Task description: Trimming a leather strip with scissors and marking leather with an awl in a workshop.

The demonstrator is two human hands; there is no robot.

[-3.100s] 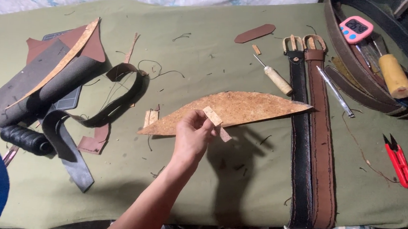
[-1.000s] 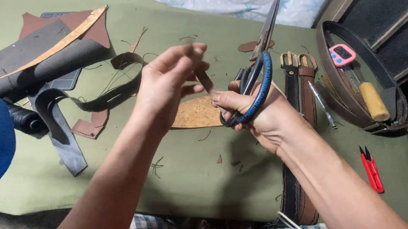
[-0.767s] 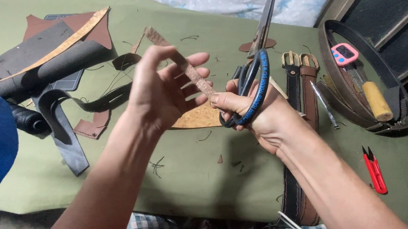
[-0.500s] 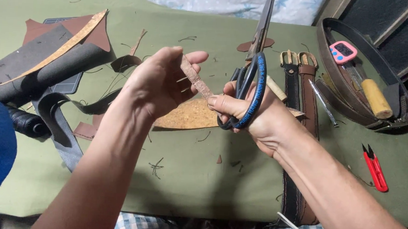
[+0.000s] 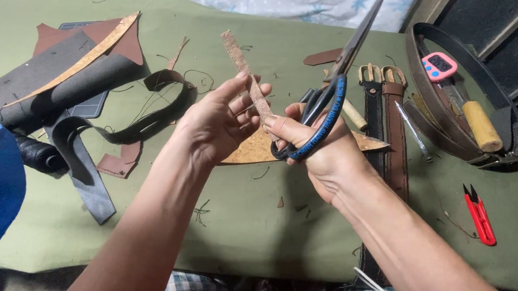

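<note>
Your left hand [image 5: 221, 122] pinches a narrow tan cork-faced leather strip [image 5: 245, 73] above the green-covered bench [image 5: 265, 236]. Your right hand [image 5: 318, 152] grips large black-handled scissors [image 5: 334, 90], blades shut and pointing up. The strip looks uncut so far; trimming remains.

Left hand [image 5: 215, 128] pinches leather strip [image 5: 243, 66]; right hand [image 5: 318, 152] grips scissors [image 5: 341, 69], above cork piece [image 5: 252, 151].
</note>
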